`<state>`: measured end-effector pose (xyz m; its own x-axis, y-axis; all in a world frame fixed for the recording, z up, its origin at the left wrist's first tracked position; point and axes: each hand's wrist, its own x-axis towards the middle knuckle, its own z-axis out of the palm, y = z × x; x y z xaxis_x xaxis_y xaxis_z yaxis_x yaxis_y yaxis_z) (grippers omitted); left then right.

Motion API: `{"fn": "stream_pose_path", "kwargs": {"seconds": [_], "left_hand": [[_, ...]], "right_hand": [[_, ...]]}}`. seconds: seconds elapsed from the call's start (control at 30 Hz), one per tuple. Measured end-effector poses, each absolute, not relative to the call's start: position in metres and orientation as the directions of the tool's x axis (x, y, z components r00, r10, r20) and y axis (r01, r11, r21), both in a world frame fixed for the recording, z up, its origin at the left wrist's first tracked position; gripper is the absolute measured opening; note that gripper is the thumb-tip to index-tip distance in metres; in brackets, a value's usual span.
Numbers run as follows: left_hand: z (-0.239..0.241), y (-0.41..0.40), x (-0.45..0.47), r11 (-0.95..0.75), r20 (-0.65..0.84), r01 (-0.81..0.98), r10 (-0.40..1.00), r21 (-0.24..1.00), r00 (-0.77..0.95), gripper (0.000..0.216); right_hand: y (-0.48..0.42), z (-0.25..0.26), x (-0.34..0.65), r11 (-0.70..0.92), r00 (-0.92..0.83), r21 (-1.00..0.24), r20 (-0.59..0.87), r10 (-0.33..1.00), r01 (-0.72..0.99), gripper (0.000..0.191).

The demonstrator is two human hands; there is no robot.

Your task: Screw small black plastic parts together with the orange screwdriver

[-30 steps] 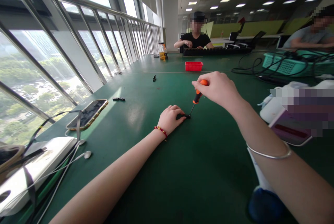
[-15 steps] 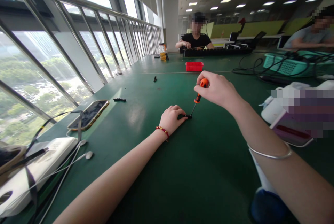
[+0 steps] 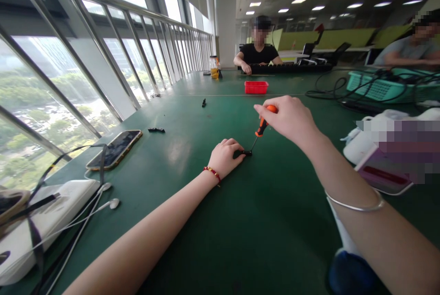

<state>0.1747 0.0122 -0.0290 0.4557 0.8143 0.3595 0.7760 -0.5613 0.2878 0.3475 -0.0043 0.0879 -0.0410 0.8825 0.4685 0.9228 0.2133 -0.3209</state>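
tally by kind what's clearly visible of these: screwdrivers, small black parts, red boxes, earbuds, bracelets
Screwdriver: 1, orange and black
Small black parts: 3, one held and two lying loose
Red box: 1
Earbuds: 2, white
Bracelets: 2, one beaded and one silver
Total: 9

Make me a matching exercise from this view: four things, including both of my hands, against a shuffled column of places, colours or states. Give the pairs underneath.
Column one
1. left hand
2. right hand
3. phone
4. small tray

Column two
A. red, farther off than both hands
B. gripping a screwdriver by its handle
C. lying near the left edge of the table
D. holding a small black part

Pairs: 1-D, 2-B, 3-C, 4-A
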Motion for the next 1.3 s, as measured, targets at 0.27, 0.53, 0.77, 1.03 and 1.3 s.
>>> {"fn": "stream_pose_path", "kwargs": {"seconds": [0.27, 0.53, 0.77, 1.03, 1.3], "left_hand": [[-0.0289, 0.0119, 0.1749, -0.554, 0.355, 0.779, 0.82, 0.294, 0.45, 0.016], [-0.029, 0.0123, 0.1731, -0.565, 0.352, 0.768, 0.814, 0.3, 0.461, 0.017], [-0.0284, 0.0118, 0.1727, -0.55, 0.338, 0.771, 0.827, 0.321, 0.449, 0.015], [-0.0277, 0.0119, 0.1707, -0.545, 0.33, 0.764, 0.832, 0.345, 0.445, 0.016], [-0.026, 0.0112, 0.1707, -0.536, 0.321, 0.762, 0.84, 0.364, 0.437, 0.014]], "right_hand": [[-0.0057, 0.0887, 0.3464, 0.207, -0.047, -0.31, 0.454, 0.89, 0.928, 0.029], [-0.0049, 0.088, 0.3461, 0.209, -0.046, -0.305, 0.464, 0.885, 0.929, 0.022], [-0.006, 0.0904, 0.3463, 0.219, -0.057, -0.316, 0.45, 0.891, 0.923, 0.02], [-0.0072, 0.0914, 0.3437, 0.217, -0.059, -0.34, 0.419, 0.906, 0.915, 0.035], [-0.0089, 0.0926, 0.3421, 0.198, -0.069, -0.321, 0.37, 0.926, 0.926, 0.031]]}}
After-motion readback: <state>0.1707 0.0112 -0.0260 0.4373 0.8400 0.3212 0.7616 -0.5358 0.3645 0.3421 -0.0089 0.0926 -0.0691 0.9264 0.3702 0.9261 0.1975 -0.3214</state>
